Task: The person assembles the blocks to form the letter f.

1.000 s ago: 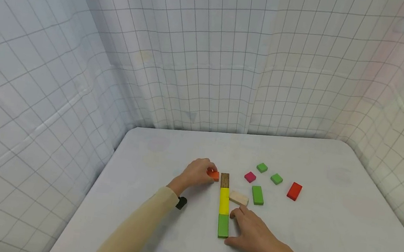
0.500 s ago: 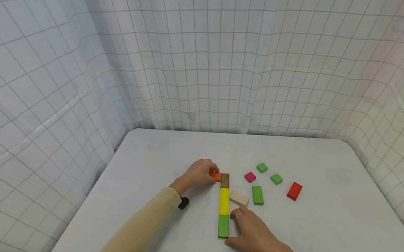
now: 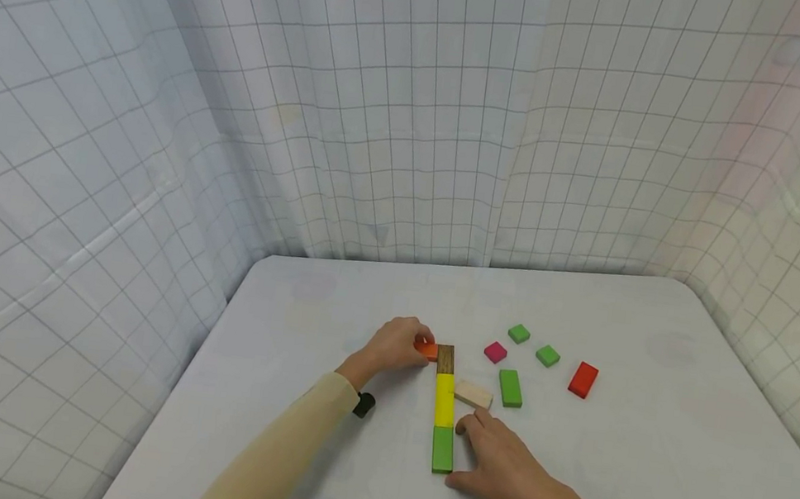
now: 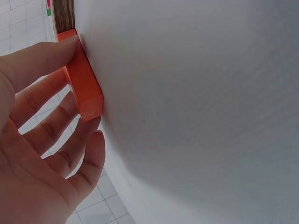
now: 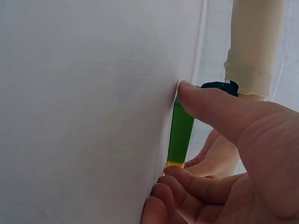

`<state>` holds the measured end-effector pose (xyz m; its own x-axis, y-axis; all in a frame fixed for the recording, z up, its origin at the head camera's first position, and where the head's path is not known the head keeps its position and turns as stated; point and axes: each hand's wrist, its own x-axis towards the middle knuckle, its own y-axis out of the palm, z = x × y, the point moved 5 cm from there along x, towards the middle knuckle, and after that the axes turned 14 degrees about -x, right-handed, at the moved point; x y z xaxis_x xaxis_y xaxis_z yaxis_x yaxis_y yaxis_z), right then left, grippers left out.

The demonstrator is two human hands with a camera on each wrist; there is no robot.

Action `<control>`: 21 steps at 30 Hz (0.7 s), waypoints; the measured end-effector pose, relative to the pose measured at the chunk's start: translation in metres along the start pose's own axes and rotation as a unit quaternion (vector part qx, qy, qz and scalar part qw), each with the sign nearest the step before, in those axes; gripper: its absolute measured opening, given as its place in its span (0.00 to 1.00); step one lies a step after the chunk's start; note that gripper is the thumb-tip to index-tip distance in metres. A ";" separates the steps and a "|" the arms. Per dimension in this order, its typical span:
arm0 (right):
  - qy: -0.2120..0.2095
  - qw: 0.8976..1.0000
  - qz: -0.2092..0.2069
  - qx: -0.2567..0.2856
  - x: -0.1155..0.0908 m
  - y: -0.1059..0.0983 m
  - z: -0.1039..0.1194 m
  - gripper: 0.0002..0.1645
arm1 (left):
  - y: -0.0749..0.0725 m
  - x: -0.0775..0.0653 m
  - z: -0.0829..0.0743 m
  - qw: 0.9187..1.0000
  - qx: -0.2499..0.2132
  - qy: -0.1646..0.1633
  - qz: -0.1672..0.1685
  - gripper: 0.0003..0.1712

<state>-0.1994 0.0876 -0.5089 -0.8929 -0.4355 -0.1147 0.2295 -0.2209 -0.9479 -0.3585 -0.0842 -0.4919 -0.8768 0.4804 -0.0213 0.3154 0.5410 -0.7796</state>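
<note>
On the white table a straight row of flat blocks runs away from the person: green nearest, then a yellow stretch, then a dark brown wood-grain block. My left hand pinches an orange block against the left side of the brown one; the left wrist view shows the thumb on top of this orange block. My right hand rests on the table right beside the row, fingers loosely bent. Its thumb is at the near corner of the green block, its fingertips near the green-yellow joint.
Right of the row lie a pale wooden block, a green block, a small magenta block, two small green blocks and a red block. Gridded white curtains enclose the table's back and sides.
My left hand has slid the orange block slightly right, closing the small gap to the brown block. Over the last half second it stays put. The right hand has not moved.
</note>
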 end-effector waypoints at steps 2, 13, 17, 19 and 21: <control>0.002 1.000 0.007 0.003 0.000 0.000 0.000 0.39 | -0.001 -0.001 -0.001 1.000 -0.004 0.002 0.000 0.19; 0.000 0.999 -0.035 0.029 0.006 -0.027 -0.013 0.29 | -0.007 -0.013 -0.003 1.000 -0.027 -0.006 0.000 0.22; 0.017 0.997 -0.077 0.027 0.012 -0.036 -0.021 0.22 | -0.001 -0.022 -0.005 1.000 -0.011 0.008 0.008 0.22; 0.023 0.995 -0.095 0.022 0.016 -0.039 -0.024 0.21 | 0.003 -0.027 -0.009 1.000 0.000 0.016 0.013 0.24; 0.029 0.994 -0.108 0.014 0.019 -0.040 -0.026 0.21 | 0.007 -0.034 -0.013 0.999 0.021 0.027 0.015 0.24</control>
<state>-0.2357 0.1105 -0.4804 -0.9428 -0.3253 0.0728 0.0404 -0.3283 -0.9437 -0.3222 -0.0876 -0.4889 -0.8454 0.5340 -0.0119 0.3246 0.4961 -0.8053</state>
